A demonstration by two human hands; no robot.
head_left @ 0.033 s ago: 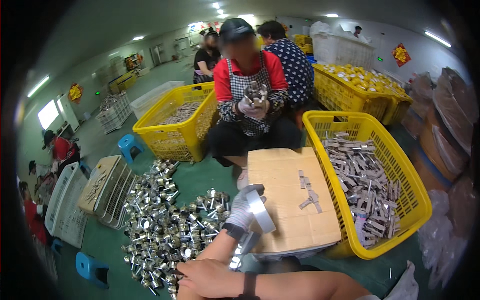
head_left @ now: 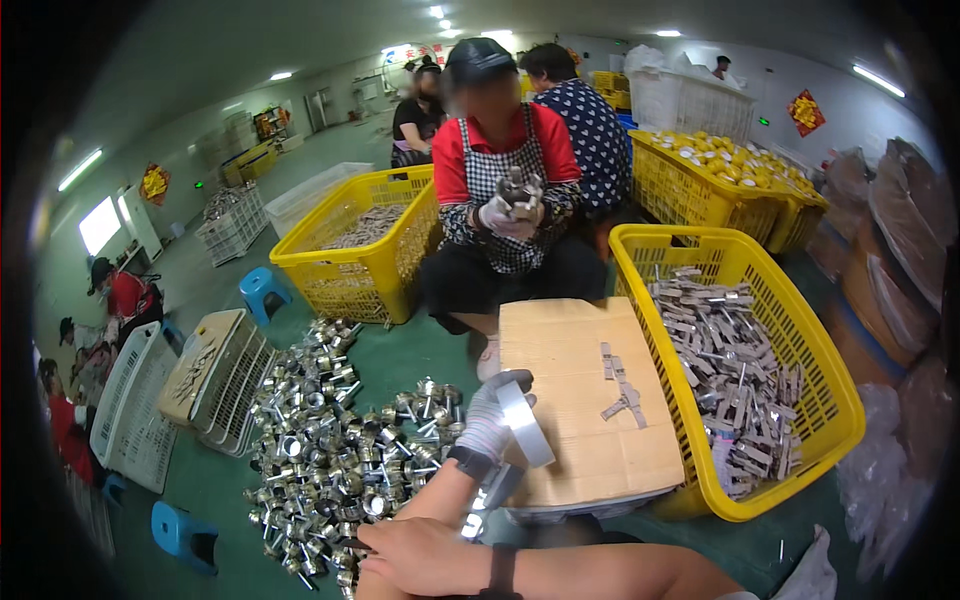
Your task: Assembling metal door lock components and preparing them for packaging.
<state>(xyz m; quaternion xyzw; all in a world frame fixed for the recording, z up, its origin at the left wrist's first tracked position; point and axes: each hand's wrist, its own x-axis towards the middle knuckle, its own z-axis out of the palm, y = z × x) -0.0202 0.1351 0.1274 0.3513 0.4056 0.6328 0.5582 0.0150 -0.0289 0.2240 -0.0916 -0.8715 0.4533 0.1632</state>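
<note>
My left hand (head_left: 490,418), in a striped glove with grey fingertips, is closed on a silver-grey roll of tape (head_left: 527,426) held upright over the near left part of a cardboard sheet (head_left: 560,440). Below it is a shiny grey thing (head_left: 502,487) I cannot make out. My bare right hand (head_left: 425,560) crosses over my left forearm, its finger and thumb closed around something dark and thin, too small to name. Several flat metal pieces (head_left: 622,388) lie on the cardboard. To the left is a heap of round metal fittings with stems (head_left: 370,450).
A yellow crate (head_left: 850,425) of metal clips stands right of the cardboard. Opposite me sits a co-worker (head_left: 505,180) holding metal parts in gloved hands. Another yellow crate (head_left: 375,275) stands behind the heap. Blue stools (head_left: 180,535) and white crates (head_left: 130,425) are at left.
The whole view has shifted slightly. The co-worker's hands and the metal parts in them have turned a little. My own hands keep nearly the same pose.
</note>
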